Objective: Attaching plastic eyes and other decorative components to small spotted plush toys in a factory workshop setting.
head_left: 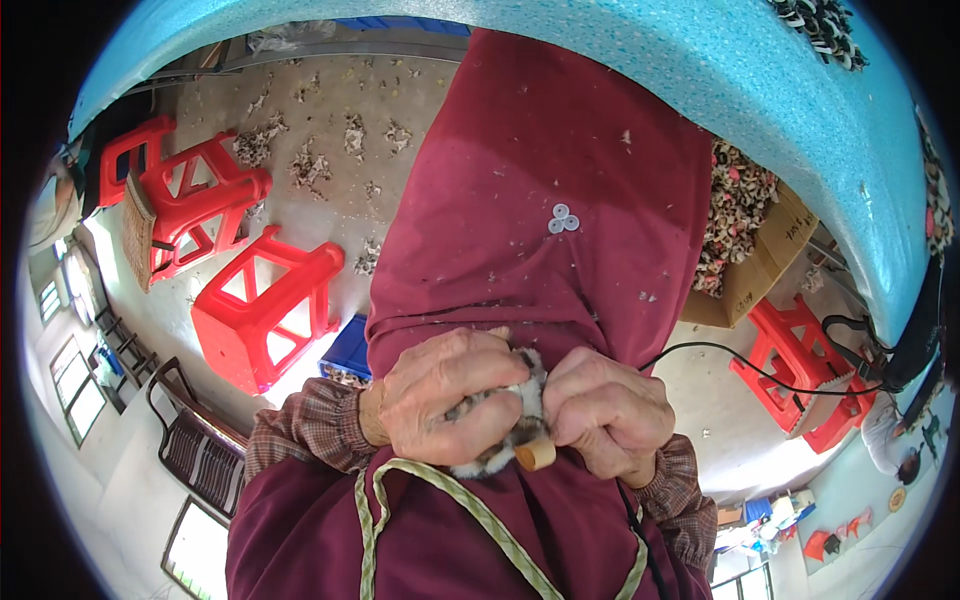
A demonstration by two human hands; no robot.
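Hands (pixel 450 400) (pixel 610 410) both clamp our furry toy piece (pixel 520 400), upright between them, its wooden peg (pixel 535 453) poking out below.

Most of the small furry grey-and-white piece (pixel 520 405) is buried between the left hand (pixel 440 395) and right hand (pixel 610 410) – only its fringe and a tan wooden peg end (pixel 536 454) show – and both forearms are cut off below
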